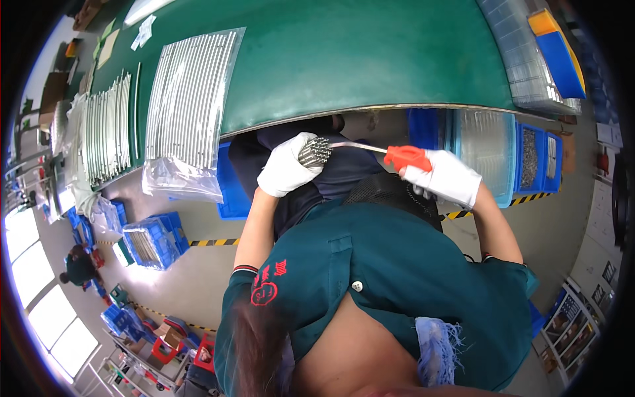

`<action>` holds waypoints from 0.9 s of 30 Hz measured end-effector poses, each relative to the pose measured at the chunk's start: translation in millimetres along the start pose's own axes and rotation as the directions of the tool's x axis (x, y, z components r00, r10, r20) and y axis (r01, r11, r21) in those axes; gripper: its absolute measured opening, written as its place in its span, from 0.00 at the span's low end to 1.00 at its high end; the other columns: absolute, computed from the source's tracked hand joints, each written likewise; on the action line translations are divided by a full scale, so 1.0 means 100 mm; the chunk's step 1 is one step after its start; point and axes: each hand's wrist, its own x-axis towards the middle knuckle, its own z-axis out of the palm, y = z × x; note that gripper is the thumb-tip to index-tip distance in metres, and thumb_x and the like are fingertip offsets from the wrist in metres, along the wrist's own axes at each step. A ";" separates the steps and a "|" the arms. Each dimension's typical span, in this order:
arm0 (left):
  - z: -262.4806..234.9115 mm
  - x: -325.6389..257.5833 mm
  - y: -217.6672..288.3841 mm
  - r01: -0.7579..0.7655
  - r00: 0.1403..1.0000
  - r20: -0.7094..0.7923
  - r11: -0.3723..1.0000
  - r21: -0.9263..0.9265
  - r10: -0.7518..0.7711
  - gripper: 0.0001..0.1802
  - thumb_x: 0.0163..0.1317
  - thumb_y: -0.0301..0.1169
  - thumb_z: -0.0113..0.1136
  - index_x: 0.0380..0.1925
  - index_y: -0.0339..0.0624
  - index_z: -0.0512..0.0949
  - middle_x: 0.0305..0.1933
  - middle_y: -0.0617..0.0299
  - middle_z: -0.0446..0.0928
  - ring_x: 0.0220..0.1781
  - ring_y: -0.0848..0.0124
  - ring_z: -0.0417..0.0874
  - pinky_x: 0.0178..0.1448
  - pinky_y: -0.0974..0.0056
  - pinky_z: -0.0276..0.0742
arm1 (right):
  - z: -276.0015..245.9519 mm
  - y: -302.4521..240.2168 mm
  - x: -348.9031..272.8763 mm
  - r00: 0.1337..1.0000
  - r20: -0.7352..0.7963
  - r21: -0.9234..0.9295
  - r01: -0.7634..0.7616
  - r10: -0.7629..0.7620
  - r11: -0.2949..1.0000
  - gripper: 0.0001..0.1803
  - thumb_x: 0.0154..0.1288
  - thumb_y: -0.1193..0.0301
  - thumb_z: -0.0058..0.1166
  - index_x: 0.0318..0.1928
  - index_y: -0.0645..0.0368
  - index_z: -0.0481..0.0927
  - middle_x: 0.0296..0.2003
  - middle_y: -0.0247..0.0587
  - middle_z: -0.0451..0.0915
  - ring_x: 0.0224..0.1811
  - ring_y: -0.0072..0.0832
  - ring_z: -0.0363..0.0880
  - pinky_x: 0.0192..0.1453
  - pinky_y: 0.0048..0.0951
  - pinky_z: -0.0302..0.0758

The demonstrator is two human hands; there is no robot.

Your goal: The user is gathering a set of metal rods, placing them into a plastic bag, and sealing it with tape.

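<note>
My left hand (291, 167), in a white glove, is closed around a bundle of thin metal rods (315, 152), whose ends show as a dark, speckled round cluster. In my white-gloved right hand (450, 178) is a red air blow gun (407, 158) with a long, thin, slightly bent metal nozzle. The nozzle's tip is right beside the rod ends; I cannot tell whether it touches them. Both hands are over my lap, just in front of the green table (357, 59). My fingers on the blow gun are partly hidden by the glove and handle.
A clear bag of long metal rods (188, 99) lies on the table's left, with a row of loose rods (108, 129) beyond it. Clear plastic boxes (512, 56) and a blue-yellow bin (561, 59) stand at right. Blue bins (529, 159) sit below the table edge.
</note>
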 end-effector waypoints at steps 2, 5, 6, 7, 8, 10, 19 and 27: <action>0.00 0.00 -0.02 0.011 1.000 0.029 1.000 0.011 -0.011 0.19 0.47 0.21 0.63 0.42 0.37 0.74 0.31 0.67 0.77 0.33 0.83 0.76 0.39 0.74 0.75 | -0.01 -0.19 -0.10 0.982 0.124 0.117 -0.158 0.143 0.981 0.21 0.60 0.52 0.56 0.38 0.58 0.80 0.20 0.32 0.76 0.18 0.16 0.72 0.21 0.20 0.68; -0.01 -0.01 0.01 -0.004 1.000 0.010 1.000 0.017 0.004 0.19 0.47 0.21 0.63 0.41 0.37 0.74 0.31 0.67 0.77 0.32 0.82 0.76 0.39 0.73 0.75 | 0.00 -0.03 -0.01 0.997 -0.067 -0.072 0.040 -0.045 0.997 0.19 0.60 0.54 0.55 0.38 0.59 0.80 0.21 0.32 0.77 0.18 0.16 0.72 0.21 0.20 0.69; -0.01 0.00 0.03 -0.004 1.000 0.009 1.000 0.016 0.003 0.19 0.47 0.21 0.63 0.41 0.37 0.74 0.31 0.67 0.77 0.32 0.82 0.76 0.39 0.73 0.75 | 0.01 -0.05 -0.03 1.000 0.009 0.031 -0.007 0.007 1.000 0.20 0.60 0.54 0.55 0.39 0.59 0.80 0.21 0.32 0.77 0.18 0.18 0.72 0.23 0.22 0.69; -0.02 0.00 0.04 -0.020 1.000 0.015 0.998 0.056 0.020 0.19 0.47 0.21 0.63 0.42 0.37 0.74 0.31 0.67 0.77 0.32 0.82 0.76 0.40 0.73 0.75 | 0.02 -0.08 -0.07 0.995 0.090 0.129 -0.062 0.051 0.990 0.20 0.60 0.53 0.55 0.39 0.59 0.80 0.20 0.33 0.77 0.19 0.19 0.73 0.24 0.23 0.70; -0.02 0.01 0.05 -0.038 0.999 0.022 0.995 0.096 0.036 0.19 0.47 0.22 0.64 0.42 0.38 0.74 0.31 0.67 0.77 0.32 0.82 0.76 0.40 0.73 0.75 | -0.01 -0.16 -0.13 0.982 0.118 0.117 -0.158 0.144 0.980 0.22 0.59 0.52 0.56 0.39 0.60 0.79 0.20 0.34 0.77 0.20 0.21 0.74 0.27 0.25 0.71; -0.01 0.00 0.02 -0.046 0.999 0.002 0.996 0.070 0.046 0.19 0.46 0.22 0.64 0.41 0.38 0.74 0.31 0.67 0.77 0.32 0.82 0.76 0.40 0.74 0.74 | -0.02 -0.05 -0.06 1.000 -0.005 0.078 0.017 -0.017 0.997 0.22 0.59 0.52 0.56 0.38 0.60 0.79 0.20 0.34 0.76 0.20 0.20 0.74 0.27 0.24 0.70; 0.00 0.00 0.02 -0.030 1.000 -0.003 1.000 0.005 0.030 0.18 0.46 0.22 0.63 0.41 0.38 0.74 0.30 0.67 0.77 0.32 0.82 0.75 0.39 0.74 0.74 | -0.01 -0.06 -0.09 0.990 0.095 0.132 -0.119 0.107 0.984 0.21 0.60 0.53 0.56 0.42 0.60 0.80 0.23 0.34 0.78 0.22 0.19 0.74 0.29 0.24 0.71; -0.01 0.00 0.03 -0.120 0.992 -0.012 0.984 0.135 0.123 0.18 0.46 0.22 0.64 0.40 0.38 0.74 0.31 0.66 0.77 0.32 0.80 0.76 0.40 0.72 0.75 | -0.05 -0.27 -0.19 0.968 0.137 0.050 -0.219 0.211 0.974 0.21 0.60 0.53 0.56 0.43 0.58 0.79 0.22 0.34 0.78 0.21 0.20 0.75 0.27 0.24 0.71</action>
